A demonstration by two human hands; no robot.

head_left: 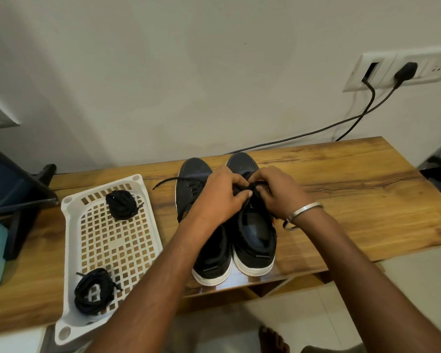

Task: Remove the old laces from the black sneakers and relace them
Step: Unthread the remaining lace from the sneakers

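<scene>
Long wooden table [341, 189] with a brown grain top, set against a pale wall.

White perforated plastic tray [112, 240] on the table's left part, one corner overhanging the near edge.

Pair of black canvas sneakers with white soles, side by side at table centre, toes to the wall: left sneaker [192, 182], right sneaker [255, 238].

Left hand [219, 197] and right hand [278, 192], both over the right sneaker's lacing, fingers curled and pinching its black lace [250, 187].

Two coiled bundles of black laces in the tray: far bundle [121, 205], near bundle [93, 291].

Loose black lace end [168, 181] trailing left from the left sneaker.

Silver metal bangle [301, 215] on the right wrist.
</scene>
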